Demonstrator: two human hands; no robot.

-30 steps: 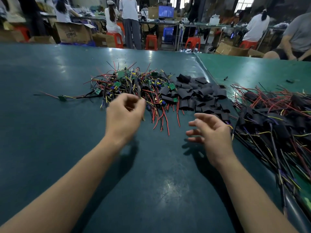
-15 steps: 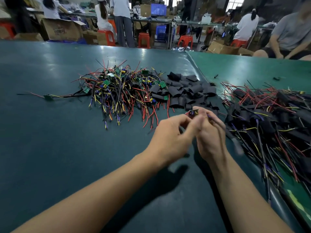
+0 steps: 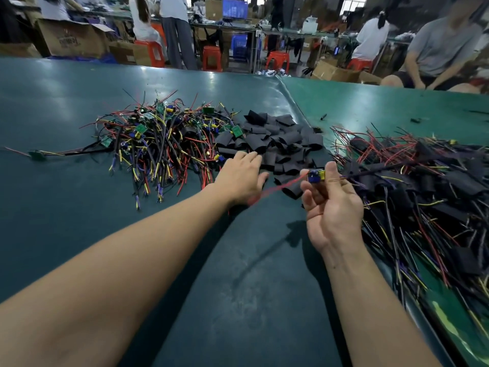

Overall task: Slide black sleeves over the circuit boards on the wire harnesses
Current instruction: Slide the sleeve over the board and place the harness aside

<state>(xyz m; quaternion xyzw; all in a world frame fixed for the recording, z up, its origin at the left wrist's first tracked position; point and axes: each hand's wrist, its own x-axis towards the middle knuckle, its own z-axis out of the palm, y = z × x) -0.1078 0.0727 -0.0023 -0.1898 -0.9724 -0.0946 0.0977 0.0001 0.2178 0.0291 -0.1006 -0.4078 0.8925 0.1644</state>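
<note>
One circuit board point(image 3: 315, 175) pinched in right hand point(image 3: 334, 213).

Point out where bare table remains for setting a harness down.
Bare table lies left of the left forearm, below the unsleeved harness pile, and between both forearms. Crowded: the black sleeves ahead of the left hand, and the finished pile beside the right hand.

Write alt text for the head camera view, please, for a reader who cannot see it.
A person's right hand pinches a small circuit board with wires, while the left hand reaches with straight fingers to a pile of black sleeves. On the green table, bare wire harnesses lie left and sleeved ones right.
</note>
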